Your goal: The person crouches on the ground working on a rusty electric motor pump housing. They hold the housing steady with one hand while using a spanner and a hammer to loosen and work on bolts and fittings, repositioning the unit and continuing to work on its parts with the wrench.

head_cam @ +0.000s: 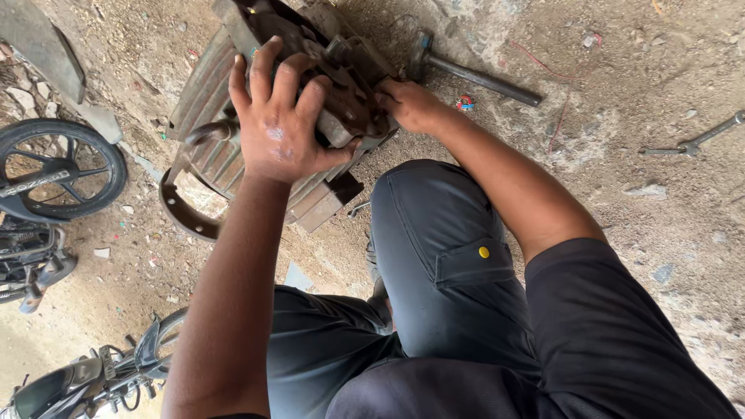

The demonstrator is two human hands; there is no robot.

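Observation:
A dark, greasy metal engine part (341,70) rests on a slatted grey board (209,101) on the dirt ground. My left hand (279,124) lies spread over the part's near side, fingers wrapped on its top, thumb pressed against its lower edge. Gripping the part's right side is my right hand (407,105), its fingers partly hidden behind the metal. My knees in dark grey trousers (442,256) are bent just below the part.
A hammer (466,74) lies just beyond my right hand. Farther right a spanner (691,143) rests on the ground. A curved metal shoe (182,209) lies by the board. Motorcycle wheel (54,174) stands left; another motorcycle (93,376) is at the bottom left.

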